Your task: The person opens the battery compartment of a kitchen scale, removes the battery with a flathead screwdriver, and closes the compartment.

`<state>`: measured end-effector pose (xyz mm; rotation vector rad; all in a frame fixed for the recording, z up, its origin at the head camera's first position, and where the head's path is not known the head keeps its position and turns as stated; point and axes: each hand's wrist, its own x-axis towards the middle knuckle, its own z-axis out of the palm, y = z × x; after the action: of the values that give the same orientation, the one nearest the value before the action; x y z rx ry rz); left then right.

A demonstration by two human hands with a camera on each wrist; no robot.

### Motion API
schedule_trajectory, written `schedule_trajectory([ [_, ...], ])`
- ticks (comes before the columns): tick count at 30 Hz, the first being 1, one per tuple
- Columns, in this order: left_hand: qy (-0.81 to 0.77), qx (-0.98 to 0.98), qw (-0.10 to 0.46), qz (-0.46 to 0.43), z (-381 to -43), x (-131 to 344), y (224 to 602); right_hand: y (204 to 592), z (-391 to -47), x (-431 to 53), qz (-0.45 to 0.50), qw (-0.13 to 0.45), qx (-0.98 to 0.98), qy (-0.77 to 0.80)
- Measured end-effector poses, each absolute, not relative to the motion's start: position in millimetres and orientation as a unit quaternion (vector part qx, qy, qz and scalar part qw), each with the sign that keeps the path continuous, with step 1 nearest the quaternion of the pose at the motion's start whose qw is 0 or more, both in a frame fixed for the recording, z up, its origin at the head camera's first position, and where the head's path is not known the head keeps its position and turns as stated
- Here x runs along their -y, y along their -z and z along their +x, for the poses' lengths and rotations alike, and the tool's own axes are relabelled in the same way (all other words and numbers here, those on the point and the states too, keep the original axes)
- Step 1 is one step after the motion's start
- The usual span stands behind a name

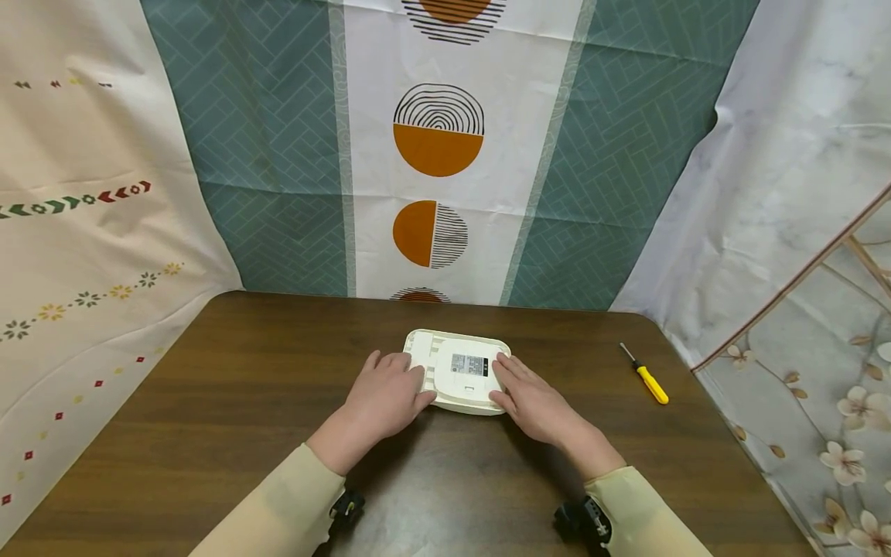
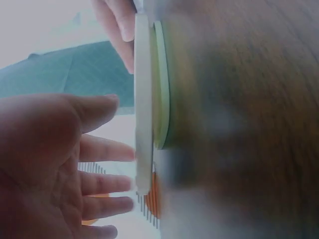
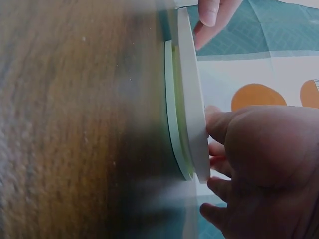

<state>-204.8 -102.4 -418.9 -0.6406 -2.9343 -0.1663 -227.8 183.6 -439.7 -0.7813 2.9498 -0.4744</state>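
Note:
A flat white device (image 1: 462, 391) with rounded corners, like a kitchen scale turned face down, lies on the brown table. Its upper side carries a printed label (image 1: 469, 364) and small recesses toward the left end. A thinner pale plate (image 2: 160, 84) shows beneath its body in both wrist views. My left hand (image 1: 390, 393) rests over the device's left end with extended fingers, the thumb at the near edge. At the opposite end, my right hand (image 1: 534, 396) lays relaxed fingers on the right edge.
A screwdriver (image 1: 646, 377) with a yellow handle lies on the table (image 1: 230, 433) to the right. Patterned cloths (image 1: 278, 155) hang behind the table's far edge and along both sides.

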Motion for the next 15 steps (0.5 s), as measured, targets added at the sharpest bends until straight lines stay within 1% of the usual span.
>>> schedule_trajectory([
  [4,0.076,0.974,0.054,-0.209,-212,102,422,441,-230,-185,-0.257,0.031,-0.954,0.153],
  [8,0.093,0.974,0.029,-0.205,-219,103,424,442,-231,-186,-0.269,0.030,-0.950,0.153],
  [13,0.102,0.973,0.000,-0.206,-222,104,426,441,-232,-188,-0.279,0.028,-0.946,0.161],
  [15,0.105,0.973,-0.003,-0.206,-223,103,427,439,-232,-188,-0.280,0.032,-0.944,0.169],
])
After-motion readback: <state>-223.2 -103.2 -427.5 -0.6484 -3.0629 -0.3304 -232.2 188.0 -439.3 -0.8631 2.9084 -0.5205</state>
